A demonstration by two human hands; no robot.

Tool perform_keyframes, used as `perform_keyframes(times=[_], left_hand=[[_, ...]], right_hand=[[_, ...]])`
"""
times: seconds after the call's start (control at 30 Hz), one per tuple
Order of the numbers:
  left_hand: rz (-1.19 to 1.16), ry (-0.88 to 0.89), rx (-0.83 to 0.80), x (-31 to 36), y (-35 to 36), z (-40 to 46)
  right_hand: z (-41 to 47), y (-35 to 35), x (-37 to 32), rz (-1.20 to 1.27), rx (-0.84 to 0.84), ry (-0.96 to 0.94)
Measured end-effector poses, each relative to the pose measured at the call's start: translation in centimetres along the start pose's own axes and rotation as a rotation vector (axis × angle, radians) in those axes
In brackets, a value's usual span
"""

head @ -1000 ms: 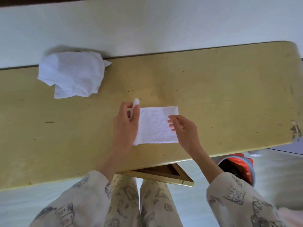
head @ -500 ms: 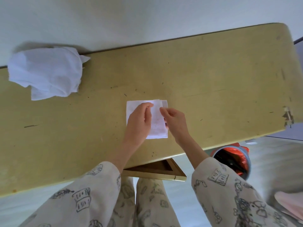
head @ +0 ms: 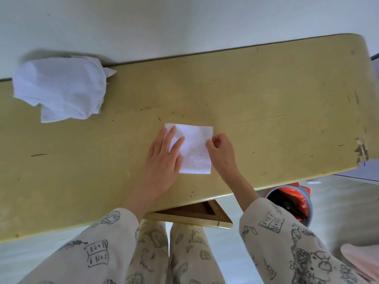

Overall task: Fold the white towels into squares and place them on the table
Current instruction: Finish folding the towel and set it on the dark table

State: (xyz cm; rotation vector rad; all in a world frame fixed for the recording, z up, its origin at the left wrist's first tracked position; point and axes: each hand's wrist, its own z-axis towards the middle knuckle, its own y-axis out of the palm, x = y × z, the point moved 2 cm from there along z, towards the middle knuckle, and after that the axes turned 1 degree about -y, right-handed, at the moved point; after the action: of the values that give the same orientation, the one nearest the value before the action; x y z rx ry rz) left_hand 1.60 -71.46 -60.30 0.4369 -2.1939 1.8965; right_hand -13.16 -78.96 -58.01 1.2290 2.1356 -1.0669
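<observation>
Head view: the folded white towel (head: 193, 148) lies near the front edge of the yellow table (head: 276, 111). The left hand (head: 162, 160) presses its left side with flat, straight fingers; the right hand (head: 220, 149) pinches its right edge. Bare tabletop stretches right; a crumpled towel pile (head: 59, 89) sits at the far-left back edge.

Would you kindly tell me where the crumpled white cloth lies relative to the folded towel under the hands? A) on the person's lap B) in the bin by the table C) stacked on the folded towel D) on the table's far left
D: the crumpled white cloth lies at the far left of the table, well apart from the folded towel.
</observation>
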Motion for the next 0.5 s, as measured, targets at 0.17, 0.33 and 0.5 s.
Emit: perform_keyframes(times=[0.17, 0.33, 0.5], left_hand=[[0.05, 0.039, -0.1, -0.6, 0.6, 0.2], [0.064, 0.041, -0.116, -0.9, 0.6, 0.4], [0.092, 0.05, -0.125, -1.2, 0.9, 0.4]], right_hand=[[0.6, -0.2, 0.0, 0.009, -0.014, 0.065], [1.0, -0.7, 0.0, -0.015, -0.001, 0.084], [0.8, -0.9, 0.0, -0.106, 0.073, 0.014]])
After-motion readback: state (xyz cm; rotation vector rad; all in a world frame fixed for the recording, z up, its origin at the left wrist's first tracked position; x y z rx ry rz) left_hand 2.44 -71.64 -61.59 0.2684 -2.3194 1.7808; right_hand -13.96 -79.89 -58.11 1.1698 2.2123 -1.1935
